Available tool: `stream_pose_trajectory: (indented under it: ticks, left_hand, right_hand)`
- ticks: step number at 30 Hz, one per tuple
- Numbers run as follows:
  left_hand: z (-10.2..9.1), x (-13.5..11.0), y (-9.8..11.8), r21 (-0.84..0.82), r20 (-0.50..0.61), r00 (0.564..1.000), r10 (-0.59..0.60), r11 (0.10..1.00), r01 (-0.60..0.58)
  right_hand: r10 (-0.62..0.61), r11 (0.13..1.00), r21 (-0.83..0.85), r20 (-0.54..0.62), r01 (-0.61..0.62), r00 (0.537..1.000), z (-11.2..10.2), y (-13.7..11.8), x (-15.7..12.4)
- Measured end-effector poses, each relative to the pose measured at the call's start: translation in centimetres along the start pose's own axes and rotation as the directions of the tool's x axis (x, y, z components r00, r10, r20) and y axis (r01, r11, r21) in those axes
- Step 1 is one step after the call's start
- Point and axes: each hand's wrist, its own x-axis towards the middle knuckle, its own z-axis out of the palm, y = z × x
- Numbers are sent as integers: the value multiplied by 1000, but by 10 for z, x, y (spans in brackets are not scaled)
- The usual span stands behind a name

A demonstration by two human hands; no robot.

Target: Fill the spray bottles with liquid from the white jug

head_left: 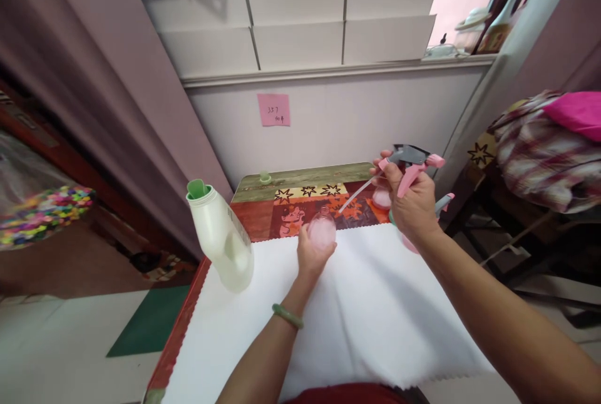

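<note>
My left hand (313,255), with a green bangle on its wrist, is closed around a clear pink spray bottle (322,230) whose neck is uncovered. Up and to the right, my right hand (413,197) grips a grey and pink spray head (411,157). Its thin dip tube (359,194) slants down to the left, the end just outside the bottle's neck. A large pale green jug (225,247) stands uncapped to the left, with a green piece in its mouth. Partly hidden behind my right forearm is another pink spray bottle (410,242).
A white scalloped cloth (366,304) covers the near table. Behind it lies a patterned red mat (291,219), with a small green cap (265,177) at the back left. The wall bears a pink note (274,109). Folded clothes (530,147) are piled at right.
</note>
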Motion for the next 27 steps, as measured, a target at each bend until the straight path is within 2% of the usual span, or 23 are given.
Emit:
stream_pose_trajectory:
  ticks: [3, 7, 17, 20, 22, 24, 27]
  left_hand:
    - [-17, -19, 21, -38, -1, 993, 119, 992, -119]
    - [-32, -36, 46, -54, -31, 978, 206, 977, -207]
    - [-49, -43, 63, -61, -53, 984, 170, 983, -173]
    - [-50, -45, 67, -85, -48, 990, 130, 987, -134]
    - [-51, -46, 70, -177, -37, 997, 67, 982, -73]
    - [-53, -47, 76, -283, -8, 1000, 19, 959, -21]
    - [-61, -47, 87, -412, 57, 998, 8, 911, 16]
  right_hand:
    - [-116, 993, -18, 37, 117, 993, 13, -14, -1]
    - [-120, 993, 3, 96, 120, 988, 29, -20, -6]
    - [-189, 982, -9, 95, 191, 977, 34, -40, -8]
    - [-103, 995, 9, 146, 103, 984, 37, -39, -11]
    - [-1, 1000, 5, 194, 0, 981, 40, -31, -14]
    - [94, 995, -7, 232, -95, 968, 43, -21, -18]
    - [207, 976, -10, 315, -215, 926, 47, -6, -23]
